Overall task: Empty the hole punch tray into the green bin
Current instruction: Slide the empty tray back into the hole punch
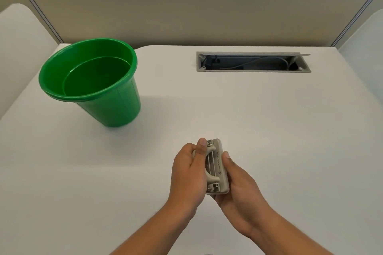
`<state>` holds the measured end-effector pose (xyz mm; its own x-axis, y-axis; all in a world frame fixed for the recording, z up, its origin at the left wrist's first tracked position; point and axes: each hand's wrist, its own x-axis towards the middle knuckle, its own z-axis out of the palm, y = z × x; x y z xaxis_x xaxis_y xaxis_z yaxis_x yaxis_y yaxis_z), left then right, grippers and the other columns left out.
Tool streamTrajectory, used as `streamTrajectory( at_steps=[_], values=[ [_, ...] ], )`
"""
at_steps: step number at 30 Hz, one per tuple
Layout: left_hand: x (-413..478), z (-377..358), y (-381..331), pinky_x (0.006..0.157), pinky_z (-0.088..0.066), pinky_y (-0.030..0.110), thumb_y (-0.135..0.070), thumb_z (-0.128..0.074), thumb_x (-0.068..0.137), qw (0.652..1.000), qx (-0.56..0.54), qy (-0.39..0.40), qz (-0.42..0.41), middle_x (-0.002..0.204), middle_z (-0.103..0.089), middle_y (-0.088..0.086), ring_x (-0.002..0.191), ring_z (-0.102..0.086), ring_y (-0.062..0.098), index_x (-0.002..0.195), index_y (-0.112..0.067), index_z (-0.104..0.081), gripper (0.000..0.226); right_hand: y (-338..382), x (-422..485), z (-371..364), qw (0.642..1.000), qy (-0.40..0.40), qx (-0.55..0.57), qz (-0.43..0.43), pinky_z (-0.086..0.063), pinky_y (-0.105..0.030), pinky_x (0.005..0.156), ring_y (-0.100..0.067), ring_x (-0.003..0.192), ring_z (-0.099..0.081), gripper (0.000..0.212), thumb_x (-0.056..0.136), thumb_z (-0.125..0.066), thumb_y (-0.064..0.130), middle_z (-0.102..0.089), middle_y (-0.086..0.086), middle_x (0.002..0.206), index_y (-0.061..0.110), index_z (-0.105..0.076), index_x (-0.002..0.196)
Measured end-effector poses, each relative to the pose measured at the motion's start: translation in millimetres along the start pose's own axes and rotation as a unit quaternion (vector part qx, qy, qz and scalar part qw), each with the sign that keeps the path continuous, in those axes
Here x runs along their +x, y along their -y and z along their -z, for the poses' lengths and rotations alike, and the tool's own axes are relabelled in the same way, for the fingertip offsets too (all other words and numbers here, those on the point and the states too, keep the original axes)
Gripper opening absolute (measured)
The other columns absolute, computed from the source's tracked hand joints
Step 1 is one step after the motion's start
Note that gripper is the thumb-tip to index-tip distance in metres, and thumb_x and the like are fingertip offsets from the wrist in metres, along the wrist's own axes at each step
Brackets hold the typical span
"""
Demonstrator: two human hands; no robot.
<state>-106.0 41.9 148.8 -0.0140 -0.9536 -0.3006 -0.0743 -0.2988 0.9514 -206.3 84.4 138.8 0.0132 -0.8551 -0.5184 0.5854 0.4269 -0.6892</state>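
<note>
The task looks barely begun: the hole punch [216, 168] sits low over the near middle of the bench [269, 130], fingers of the left hand [187, 174] and right hand [238, 188] clamped on its two sides, its tray seemingly unopened, though that side is hidden. The green bin [91, 80] stands upright well apart at far left, apparently empty, with bare bench between; the open cable slot [252, 61] lies off to the right of that path.

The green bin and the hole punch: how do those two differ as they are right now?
The green bin is bright green, round and much the larger; the hole punch is beige, boxy and small. The green bin stands untouched on the desk, far left, with its open top up; the hole punch is held near the front edge between the left hand and right hand. Both look like plastic.
</note>
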Motion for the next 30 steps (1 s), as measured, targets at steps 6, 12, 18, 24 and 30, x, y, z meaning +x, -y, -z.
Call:
streamTrajectory(
  at_steps=[6, 12, 18, 24, 30],
  values=[
    [4, 9, -2, 0.062, -0.05, 0.032, -0.051, -0.048, 0.094, 0.997, 0.067, -0.003, -0.042, 0.066, -0.062, -0.002, 0.059, -0.059, 0.011, 0.078, -0.008, -0.059, 0.048, -4, 0, -11, 1.0, -0.012, -0.006, -0.001, -0.048, -0.042, 0.098, -0.019, 0.1, -0.07, 0.046, 0.101, -0.037, 0.039, -0.075, -0.014, 0.115, 0.013, -0.073, 0.115],
    [9, 22, -6, 0.066, -0.051, 0.037, -0.055, -0.048, 0.093, 0.993, 0.101, 0.007, -0.059, 0.067, -0.063, -0.001, 0.063, -0.06, 0.016, 0.079, -0.009, -0.059, 0.05, -3, 2, -24, 0.996, -0.015, -0.084, 0.041, -0.048, -0.042, 0.093, -0.021, 0.1, -0.069, 0.044, 0.098, -0.04, 0.041, -0.074, -0.016, 0.115, 0.015, -0.074, 0.112],
    [12, 35, -9, 0.066, -0.053, 0.042, -0.054, -0.051, 0.092, 0.994, 0.097, 0.048, -0.029, 0.072, -0.066, -0.001, 0.068, -0.062, 0.019, 0.079, -0.015, -0.061, 0.043, -3, 5, -32, 0.986, -0.027, -0.147, 0.077, -0.049, -0.045, 0.082, -0.027, 0.086, -0.067, 0.042, 0.096, -0.045, 0.044, -0.072, -0.026, 0.105, 0.016, -0.075, 0.103],
    [11, 49, -16, 0.057, -0.057, 0.045, -0.051, -0.051, 0.093, 0.997, 0.003, 0.074, -0.011, 0.069, -0.064, 0.021, 0.059, -0.064, 0.03, 0.083, -0.005, -0.064, 0.049, 0, 11, -27, 0.987, -0.058, -0.13, 0.075, -0.051, -0.038, 0.073, -0.026, 0.079, -0.069, 0.045, 0.103, -0.037, 0.031, -0.076, -0.02, 0.095, 0.008, -0.076, 0.101],
    [13, 56, -6, 0.058, -0.057, 0.026, -0.028, -0.064, 0.091, 0.997, -0.009, 0.075, 0.032, 0.083, -0.073, 0.01, 0.066, -0.069, 0.014, 0.091, -0.014, -0.071, 0.016, 2, 8, -31, 0.993, -0.07, -0.085, 0.05, -0.055, -0.044, 0.086, -0.026, 0.096, -0.075, 0.042, 0.103, -0.037, 0.028, -0.078, -0.011, 0.106, 0.013, -0.076, 0.108]
  ],
)
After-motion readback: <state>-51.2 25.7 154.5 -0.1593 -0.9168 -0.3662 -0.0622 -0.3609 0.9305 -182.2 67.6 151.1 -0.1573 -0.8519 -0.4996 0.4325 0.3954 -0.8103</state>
